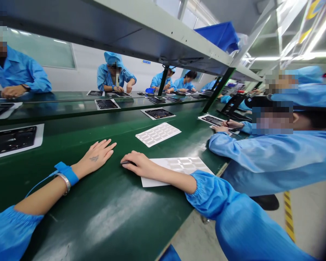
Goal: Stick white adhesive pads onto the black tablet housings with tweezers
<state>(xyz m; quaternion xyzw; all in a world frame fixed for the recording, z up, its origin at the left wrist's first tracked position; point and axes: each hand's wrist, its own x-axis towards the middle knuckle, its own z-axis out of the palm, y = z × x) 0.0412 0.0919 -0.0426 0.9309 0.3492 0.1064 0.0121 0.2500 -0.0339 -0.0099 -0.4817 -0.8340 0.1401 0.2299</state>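
Observation:
My left hand (pixel 99 155) lies flat on the green bench (pixel 103 221), palm down, fingers stretched out and holding nothing. A blue strap (pixel 66 173) with a cord and a silver bracelet circle that wrist. To its right, my right hand (pixel 137 162) is closed around a thin dark tool (pixel 126 162), its exact kind too small to tell. Under the right forearm rests a white sheet with grey label-like strips (pixel 191 165). Just beyond lies a smaller stack of white sheets with grey rectangles (pixel 159 134).
Black device panels on white sheets stand at left (pixel 13 139) and further back (pixel 159 113). A metal shelf (pixel 152 27) with a green post (pixel 218 90) hangs over the bench. A co-worker's blue sleeve (pixel 247 152) is close on the right; other people sit opposite.

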